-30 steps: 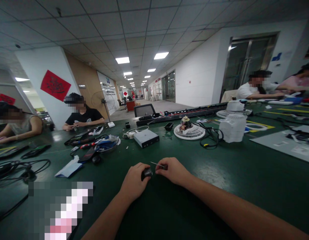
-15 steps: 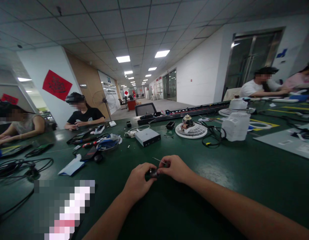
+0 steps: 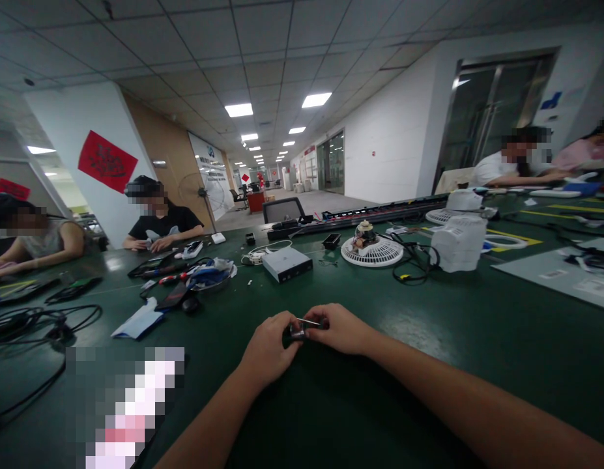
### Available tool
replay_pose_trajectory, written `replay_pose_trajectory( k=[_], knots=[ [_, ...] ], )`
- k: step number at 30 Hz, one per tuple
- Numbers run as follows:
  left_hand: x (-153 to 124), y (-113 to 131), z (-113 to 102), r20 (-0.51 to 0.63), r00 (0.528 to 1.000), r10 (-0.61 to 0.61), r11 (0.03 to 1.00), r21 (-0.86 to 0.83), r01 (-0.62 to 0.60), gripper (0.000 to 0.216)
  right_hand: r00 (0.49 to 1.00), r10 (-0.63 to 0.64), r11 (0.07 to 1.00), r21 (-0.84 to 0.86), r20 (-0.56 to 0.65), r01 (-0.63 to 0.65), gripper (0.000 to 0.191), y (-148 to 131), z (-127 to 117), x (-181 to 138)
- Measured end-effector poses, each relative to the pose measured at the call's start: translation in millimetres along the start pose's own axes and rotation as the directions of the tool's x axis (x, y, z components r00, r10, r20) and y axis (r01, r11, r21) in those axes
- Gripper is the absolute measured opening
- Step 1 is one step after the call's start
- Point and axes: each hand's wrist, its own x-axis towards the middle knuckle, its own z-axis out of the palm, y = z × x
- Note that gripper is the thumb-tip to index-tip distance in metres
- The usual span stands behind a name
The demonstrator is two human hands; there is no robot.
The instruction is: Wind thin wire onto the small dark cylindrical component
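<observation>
Over the green tabletop, my left hand [image 3: 270, 348] is closed on a small dark, shiny part [image 3: 296, 333], pinched between thumb and fingers. Its exact kind cannot be made out. My right hand [image 3: 341, 327] meets it from the other side, fingers curled round a thin screwdriver [image 3: 311, 322]. The silver shaft points left, just above the dark part, with its end at my left fingertips. Whether the tip touches the part cannot be told. My right thumb and fingertips are close against the part's right side.
Beyond my hands lie a grey disc drive [image 3: 287, 264], a small black tray [image 3: 331, 241] and a white fan grille [image 3: 373, 253] with a motor. A white housing [image 3: 459, 242] stands to the right. Leftward are a blue cloth [image 3: 211, 273], a paper sheet [image 3: 138, 318] and cables. Other people sit around the table.
The screwdriver shaft has swung down from pointing up and left to lying nearly level, its end closer to my left fingers. My left hand has shifted slightly left with the dark part.
</observation>
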Motion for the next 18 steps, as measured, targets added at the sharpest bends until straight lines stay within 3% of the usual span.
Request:
replay_pose_trajectory(
  k=[7,14,18],
  knots=[
    [3,-11,-2,-0.065,0.990,-0.123,0.982,0.137,0.131,0.017,0.998,-0.040,0.949,-0.313,-0.040,0.025,0.029,5,-20,-3],
    [4,-10,-3,-0.074,0.997,-0.024,0.973,0.226,0.041,0.032,0.997,-0.050,0.919,-0.388,0.051,0.066,0.029,3,-15,-4],
    [4,-8,-4,-0.065,0.998,0.022,0.961,0.278,-0.003,0.035,0.997,0.015,0.903,-0.430,0.072,0.018,0.027,-1,-10,-5]
  ],
)
